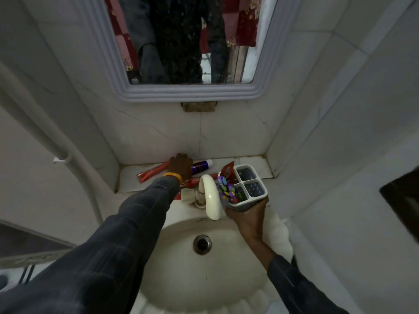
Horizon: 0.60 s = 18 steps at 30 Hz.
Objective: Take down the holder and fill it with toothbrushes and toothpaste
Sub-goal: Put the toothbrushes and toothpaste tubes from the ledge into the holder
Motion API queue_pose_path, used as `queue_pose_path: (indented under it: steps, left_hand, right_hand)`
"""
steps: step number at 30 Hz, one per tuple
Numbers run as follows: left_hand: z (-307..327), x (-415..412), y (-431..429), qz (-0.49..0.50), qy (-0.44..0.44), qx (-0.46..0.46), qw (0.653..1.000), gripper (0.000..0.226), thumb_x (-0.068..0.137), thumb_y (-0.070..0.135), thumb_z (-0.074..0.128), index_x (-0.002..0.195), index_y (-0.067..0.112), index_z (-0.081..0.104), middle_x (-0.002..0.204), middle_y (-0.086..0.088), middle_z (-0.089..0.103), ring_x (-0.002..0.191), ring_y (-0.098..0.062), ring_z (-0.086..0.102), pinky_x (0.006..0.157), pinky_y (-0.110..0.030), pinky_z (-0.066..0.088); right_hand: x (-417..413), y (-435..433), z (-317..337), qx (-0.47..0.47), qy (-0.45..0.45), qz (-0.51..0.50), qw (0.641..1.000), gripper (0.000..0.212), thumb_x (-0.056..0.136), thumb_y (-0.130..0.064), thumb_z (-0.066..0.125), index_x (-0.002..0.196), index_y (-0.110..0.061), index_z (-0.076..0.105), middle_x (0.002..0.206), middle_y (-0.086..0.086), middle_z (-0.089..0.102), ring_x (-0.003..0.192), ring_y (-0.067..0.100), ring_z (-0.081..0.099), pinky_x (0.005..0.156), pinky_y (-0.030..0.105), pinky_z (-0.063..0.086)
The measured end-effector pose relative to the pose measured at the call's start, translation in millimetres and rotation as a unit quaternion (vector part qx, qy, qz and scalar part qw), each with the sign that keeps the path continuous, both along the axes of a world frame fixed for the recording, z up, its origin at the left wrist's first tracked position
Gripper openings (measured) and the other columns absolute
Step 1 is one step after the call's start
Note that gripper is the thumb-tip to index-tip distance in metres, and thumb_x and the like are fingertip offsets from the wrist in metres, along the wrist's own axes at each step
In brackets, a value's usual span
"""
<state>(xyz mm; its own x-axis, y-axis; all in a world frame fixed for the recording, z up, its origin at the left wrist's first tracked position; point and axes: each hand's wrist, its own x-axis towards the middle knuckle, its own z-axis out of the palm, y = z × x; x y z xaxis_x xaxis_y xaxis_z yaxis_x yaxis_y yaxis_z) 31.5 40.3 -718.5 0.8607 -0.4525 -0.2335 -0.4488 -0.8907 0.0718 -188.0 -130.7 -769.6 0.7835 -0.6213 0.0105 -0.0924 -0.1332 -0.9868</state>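
Note:
My right hand (247,213) grips a white four-compartment holder (246,186) from below, above the sink's right side. Colourful toothbrushes (226,190) and a red packet (228,172) stand in its left compartments; the two right compartments show only their perforated bottoms. My left hand (181,166) reaches across to the ledge behind the tap and rests over the tubes there. A red toothpaste tube (151,173) lies to its left, a purple and white tube (201,166) to its right, and another red tube (195,181) lies nearer the tap. Whether the fingers grip a tube is hidden.
A cream tap (210,197) curves over the white basin (181,279) with its drain (202,244). A framed mirror (188,41) hangs above on the tiled wall. A white pipe (45,137) runs down the left wall. White cloth (280,236) lies at the basin's right.

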Motion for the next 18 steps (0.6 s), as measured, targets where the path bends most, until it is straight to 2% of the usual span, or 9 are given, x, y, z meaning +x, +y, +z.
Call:
queue_pose_path:
  steps: [5,9,13,15,17,18]
  left_hand:
    - [31.7,-4.0,2.1,-0.036,-0.021,-0.057,0.998,0.03,0.094,0.035,0.059,0.112,0.011,0.063,0.114,-0.014,0.066,0.101,-0.031,0.063,0.088,-0.039,0.051]
    - [94.9,-8.3,4.8,-0.044,-0.086,-0.125,0.987,0.027,0.083,0.036,0.073,0.099,0.014,0.069,0.099,-0.008,0.07,0.087,-0.026,0.065,0.081,-0.037,0.054]
    - [164.5,-13.7,2.4,-0.097,-0.125,-0.24,0.958,0.033,0.079,0.028,0.077,0.106,0.012,0.068,0.103,-0.007,0.07,0.089,-0.022,0.065,0.077,-0.034,0.056]
    - [187.1,-20.4,-6.3,-0.124,-0.099,-0.302,0.94,0.036,0.081,0.024,0.077,0.112,0.009,0.066,0.106,-0.004,0.065,0.085,-0.017,0.063,0.065,-0.024,0.057]
    - [197.4,-29.6,-22.6,-0.143,-0.052,-0.31,0.939,0.033,0.082,0.021,0.076,0.111,0.009,0.065,0.103,-0.001,0.059,0.079,-0.011,0.06,0.056,-0.014,0.051]
    - [197.9,-35.0,-33.5,-0.159,-0.037,-0.297,0.941,0.032,0.083,0.021,0.075,0.11,0.009,0.064,0.103,-0.001,0.058,0.079,-0.01,0.06,0.055,-0.013,0.049]
  right_hand:
    - [-2.2,-2.3,-1.0,-0.005,0.014,0.002,1.0,0.121,0.053,-0.002,0.106,0.152,-0.014,0.036,0.15,0.006,0.062,0.134,0.017,0.066,0.108,0.041,0.06]
    - [-2.9,-3.9,1.2,-0.002,0.012,-0.006,1.0,0.118,0.053,-0.002,0.106,0.149,-0.012,0.039,0.147,0.007,0.064,0.132,0.02,0.068,0.106,0.048,0.061]
    - [1.6,-4.2,1.2,0.004,0.01,-0.015,1.0,0.122,0.05,-0.018,0.112,0.151,-0.018,0.045,0.145,0.005,0.067,0.13,0.023,0.07,0.096,0.057,0.064]
    - [2.5,-3.7,-1.4,0.007,0.014,-0.023,1.0,0.124,0.048,-0.025,0.113,0.152,-0.021,0.045,0.145,0.003,0.067,0.13,0.022,0.07,0.094,0.058,0.065]
    - [2.5,-3.7,-5.5,0.008,0.013,-0.023,1.0,0.124,0.049,-0.027,0.112,0.153,-0.022,0.044,0.146,0.002,0.066,0.131,0.023,0.069,0.096,0.059,0.064]
    - [2.9,-4.1,-6.8,0.007,0.011,-0.023,1.0,0.124,0.05,-0.028,0.112,0.153,-0.023,0.044,0.146,0.003,0.066,0.132,0.024,0.068,0.095,0.06,0.064]
